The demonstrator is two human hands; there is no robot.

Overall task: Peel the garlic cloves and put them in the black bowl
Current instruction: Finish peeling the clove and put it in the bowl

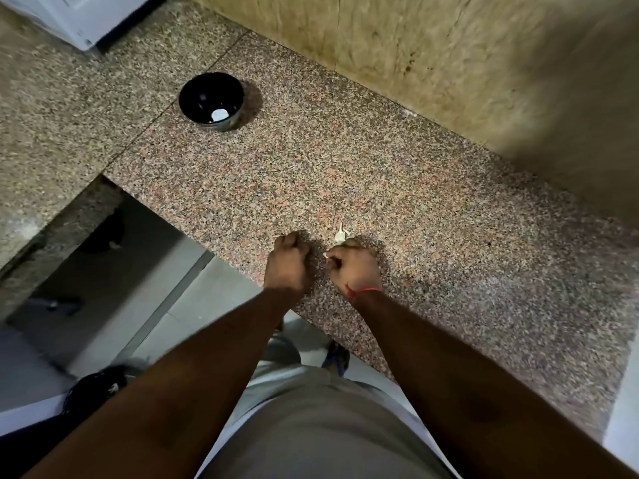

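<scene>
R hand [354, 266] grips garlic [340, 235], mostly hidden; L hand [288, 262] fisted, contents can't tell.

You stand in a home kitchen: a speckled pink-grey granite counter [345, 174] runs across the frame, backed by a beige stone-tiled wall [432, 57] at upper right. A white appliance [69, 19] sits at the upper left corner. A black bowl [211, 100] rests on the counter, and grey floor tiles [193, 305] show below its edge at lower left.
</scene>
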